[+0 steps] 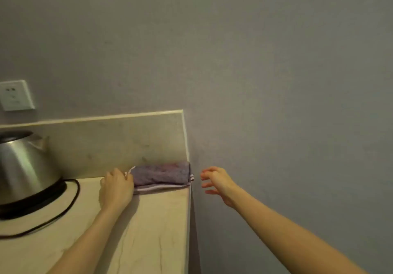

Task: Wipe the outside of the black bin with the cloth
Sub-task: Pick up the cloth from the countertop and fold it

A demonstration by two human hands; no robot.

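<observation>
A socket is sitting on the wall above the counter's left end. Below it, a steel kettle is standing on its black base near the left edge, with a black cord looping out across the counter. The left hand is resting palm down at the back of the counter, its fingers curled over the left end of the cloth; whether they are actually gripping it is hard to tell. The cloth, folded and purple with pale striped edging, is lying in the counter's back right corner, against the backsplash and reaching the right edge. The right hand is hanging in the air just past that right edge, near the cloth's right end, its fingers spread apart and holding nothing. The bin is out of view.
</observation>
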